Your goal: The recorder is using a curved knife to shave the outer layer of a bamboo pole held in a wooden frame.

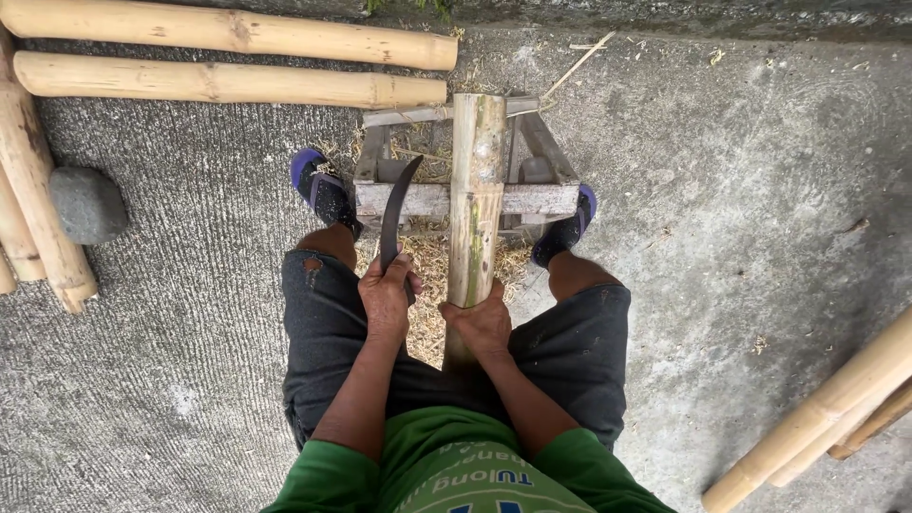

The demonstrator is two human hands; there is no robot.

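Gripping a curved knife point(397, 209) in our left hand point(386, 296), we clasp the bamboo pole point(475, 204) with our right hand point(483, 323); it leans toward twelve o'clock across a wooden stand point(423, 198). A grey stone point(87, 204) sits at nine o'clock, stacked bamboo point(228, 57) at eleven.

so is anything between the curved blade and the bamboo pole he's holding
Nothing visible. The left hand holds the dark curved steel blade just left of the upright pale bamboo pole, which the right hand grips. Only open air over the grey wooden stand separates them.
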